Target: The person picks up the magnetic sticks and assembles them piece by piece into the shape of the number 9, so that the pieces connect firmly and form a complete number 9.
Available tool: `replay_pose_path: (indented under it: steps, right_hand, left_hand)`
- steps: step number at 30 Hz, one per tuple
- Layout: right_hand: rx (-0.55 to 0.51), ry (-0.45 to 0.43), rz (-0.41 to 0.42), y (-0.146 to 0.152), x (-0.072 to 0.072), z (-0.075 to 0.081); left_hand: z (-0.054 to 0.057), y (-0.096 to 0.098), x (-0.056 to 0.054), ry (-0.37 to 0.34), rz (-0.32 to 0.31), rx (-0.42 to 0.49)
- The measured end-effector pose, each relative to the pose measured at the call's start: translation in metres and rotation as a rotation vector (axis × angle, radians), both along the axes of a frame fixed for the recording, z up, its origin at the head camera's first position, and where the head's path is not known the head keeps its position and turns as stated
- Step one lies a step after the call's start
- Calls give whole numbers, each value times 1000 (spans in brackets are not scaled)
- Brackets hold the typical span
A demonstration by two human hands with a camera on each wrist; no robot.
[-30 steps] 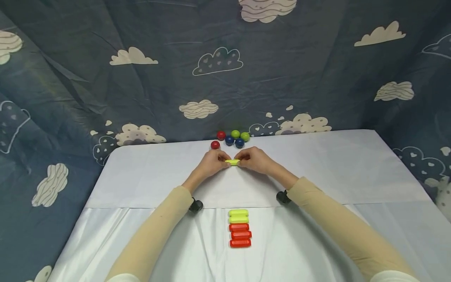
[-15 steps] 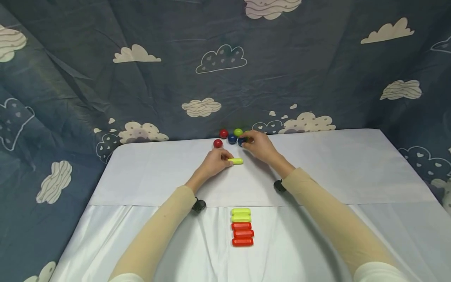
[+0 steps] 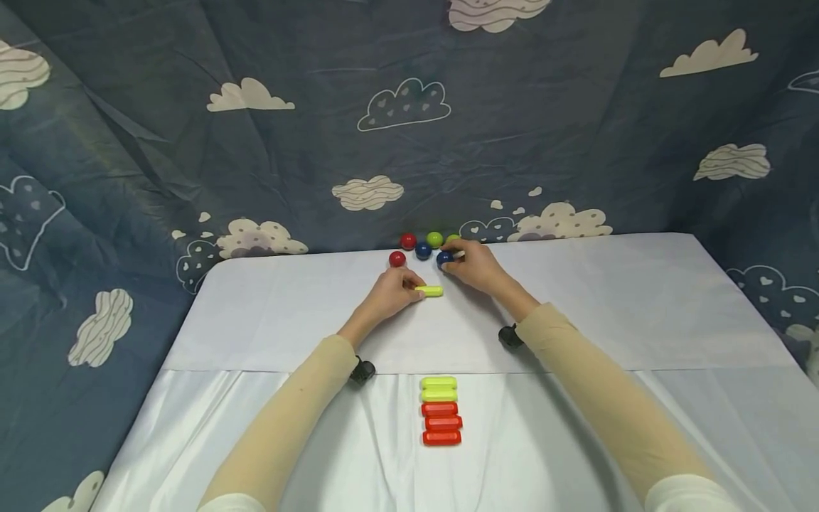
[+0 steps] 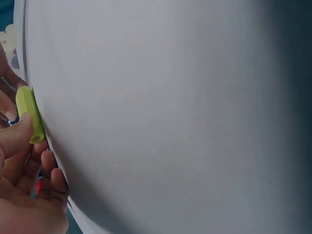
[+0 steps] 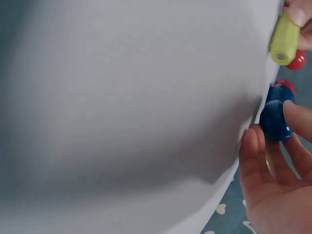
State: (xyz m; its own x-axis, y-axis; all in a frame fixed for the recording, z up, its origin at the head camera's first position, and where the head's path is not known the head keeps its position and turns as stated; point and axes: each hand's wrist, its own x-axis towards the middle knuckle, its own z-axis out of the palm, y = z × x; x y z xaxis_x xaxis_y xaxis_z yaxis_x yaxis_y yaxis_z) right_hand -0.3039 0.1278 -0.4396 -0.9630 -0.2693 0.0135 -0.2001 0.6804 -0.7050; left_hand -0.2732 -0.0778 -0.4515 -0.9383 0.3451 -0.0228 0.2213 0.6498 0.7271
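Observation:
My left hand pinches the left end of a short yellow-green rod between thumb and fingers over the white cloth. In the right wrist view the free end of this rod shows a round grey spot. Further back, my right hand holds a glossy dark blue ball between thumb and fingers; the right wrist view shows the thumb against this ball. A red ball lies just behind my left hand.
Behind the hands, at the cloth's far edge, sit another red ball, a second blue ball, a green ball and one more green ball, partly hidden. Nearer me, two yellow-green rods and three red rods form a column.
My right hand has let go of the yellow-green rod, reached back to the balls and taken the blue one, shifting it slightly right. My left hand keeps its hold on the rod.

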Motion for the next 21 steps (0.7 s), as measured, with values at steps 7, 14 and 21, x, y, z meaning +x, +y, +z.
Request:
replay_pose_path:
  steps: [7, 14, 21]
  right_hand:
    - [25, -64, 64, 14, 17, 6]
    - [34, -104, 143, 20, 33, 7]
    - [4, -94, 152, 20, 41, 6]
  left_hand:
    - [0, 1, 0, 16, -6, -11]
    - [-2, -1, 1, 2, 35, -7]
    - [-2, -1, 4, -30, 51, 27]
